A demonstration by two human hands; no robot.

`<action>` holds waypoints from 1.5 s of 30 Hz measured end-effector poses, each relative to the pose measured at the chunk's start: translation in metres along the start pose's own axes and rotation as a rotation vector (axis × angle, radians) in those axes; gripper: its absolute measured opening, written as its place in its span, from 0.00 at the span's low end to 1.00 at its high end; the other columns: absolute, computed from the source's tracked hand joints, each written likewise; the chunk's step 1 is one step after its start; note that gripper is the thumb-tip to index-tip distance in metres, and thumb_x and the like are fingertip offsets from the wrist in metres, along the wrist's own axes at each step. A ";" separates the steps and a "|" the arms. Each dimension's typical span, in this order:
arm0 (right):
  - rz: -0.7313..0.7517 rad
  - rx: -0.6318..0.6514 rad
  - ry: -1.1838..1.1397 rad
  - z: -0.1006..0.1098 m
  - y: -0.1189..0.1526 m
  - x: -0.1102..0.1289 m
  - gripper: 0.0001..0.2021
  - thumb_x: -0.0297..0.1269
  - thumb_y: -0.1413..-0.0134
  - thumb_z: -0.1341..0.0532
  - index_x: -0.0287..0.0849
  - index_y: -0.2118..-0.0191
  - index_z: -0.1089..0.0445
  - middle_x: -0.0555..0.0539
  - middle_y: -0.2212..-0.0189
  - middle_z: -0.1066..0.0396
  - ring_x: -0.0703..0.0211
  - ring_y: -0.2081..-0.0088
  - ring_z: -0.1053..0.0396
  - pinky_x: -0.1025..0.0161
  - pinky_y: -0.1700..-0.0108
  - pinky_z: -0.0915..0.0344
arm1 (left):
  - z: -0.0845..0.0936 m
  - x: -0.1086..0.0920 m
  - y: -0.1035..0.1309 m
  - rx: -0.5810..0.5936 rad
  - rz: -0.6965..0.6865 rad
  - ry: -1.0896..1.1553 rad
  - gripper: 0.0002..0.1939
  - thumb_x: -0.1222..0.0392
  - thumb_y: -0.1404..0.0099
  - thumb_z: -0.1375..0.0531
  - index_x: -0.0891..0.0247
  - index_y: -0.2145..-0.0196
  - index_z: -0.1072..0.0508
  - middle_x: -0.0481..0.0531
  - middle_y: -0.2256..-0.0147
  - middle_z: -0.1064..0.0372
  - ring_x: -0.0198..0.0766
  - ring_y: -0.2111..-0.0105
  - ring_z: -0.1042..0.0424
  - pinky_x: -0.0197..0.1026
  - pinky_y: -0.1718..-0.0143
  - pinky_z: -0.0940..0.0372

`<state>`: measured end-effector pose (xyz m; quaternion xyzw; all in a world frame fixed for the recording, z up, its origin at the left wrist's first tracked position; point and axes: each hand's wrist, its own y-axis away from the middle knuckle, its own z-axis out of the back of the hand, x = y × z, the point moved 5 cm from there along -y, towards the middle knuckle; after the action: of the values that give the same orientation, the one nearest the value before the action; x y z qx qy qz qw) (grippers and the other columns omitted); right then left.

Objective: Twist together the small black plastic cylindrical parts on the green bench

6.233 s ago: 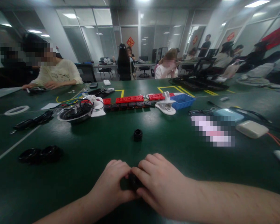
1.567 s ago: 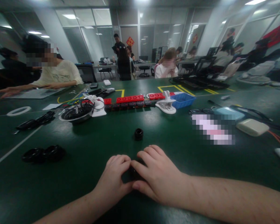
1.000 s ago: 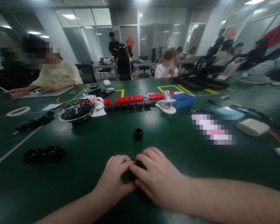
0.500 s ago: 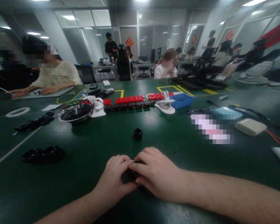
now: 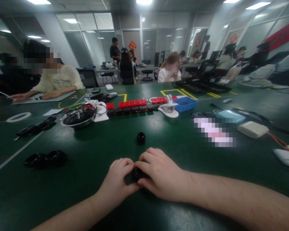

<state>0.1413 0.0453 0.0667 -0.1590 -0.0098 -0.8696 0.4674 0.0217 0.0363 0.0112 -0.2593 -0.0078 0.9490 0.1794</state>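
Both my hands are together low in the middle of the view, around a glossy black round object (image 5: 138, 173), mostly covered by my fingers. My left hand (image 5: 120, 176) grips its left side with curled fingers and thumb. My right hand (image 5: 160, 176) closes over its top and right side. Just beyond the hands, a small black coil (image 5: 141, 138) stands on the green table (image 5: 91, 144). Two larger black coils (image 5: 56, 158) lie side by side to the left. The underside of the held object is hidden.
Farther back are a metal bowl (image 5: 78, 123) of black cables, red-and-black power strips (image 5: 132, 104), a white clip (image 5: 169, 107) and a blue bin (image 5: 186, 104). A white power bank (image 5: 252, 129) lies at right. A person in a pale top (image 5: 60, 75) sits at far left.
My hands stay around the black round object, with a little more of it showing between them. The view has shifted slightly.
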 end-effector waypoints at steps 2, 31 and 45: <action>0.012 0.002 0.004 0.000 0.000 0.002 0.14 0.37 0.51 0.41 0.38 0.58 0.33 0.43 0.64 0.35 0.55 0.61 0.42 0.58 0.59 0.43 | 0.000 0.001 0.000 0.016 0.018 0.005 0.10 0.56 0.49 0.38 0.61 0.69 0.32 0.49 0.66 0.36 0.42 0.64 0.38 0.44 0.62 0.42; 0.473 -0.093 0.086 -0.010 0.008 0.011 0.07 0.31 0.50 0.46 0.40 0.66 0.32 0.50 0.67 0.31 0.61 0.67 0.45 0.60 0.67 0.49 | 0.001 -0.002 -0.001 0.036 0.008 0.014 0.06 0.63 0.50 0.40 0.60 0.71 0.32 0.47 0.69 0.38 0.40 0.67 0.38 0.43 0.64 0.43; 0.385 -0.261 0.054 -0.010 0.009 0.005 0.06 0.33 0.62 0.49 0.41 0.83 0.40 0.50 0.84 0.43 0.62 0.77 0.51 0.61 0.75 0.52 | 0.000 0.000 -0.001 0.016 0.009 0.017 0.09 0.57 0.50 0.38 0.59 0.70 0.31 0.48 0.68 0.37 0.42 0.66 0.38 0.43 0.64 0.43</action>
<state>0.1429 0.0346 0.0578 -0.1937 0.1457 -0.7621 0.6004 0.0217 0.0375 0.0117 -0.2660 0.0025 0.9476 0.1772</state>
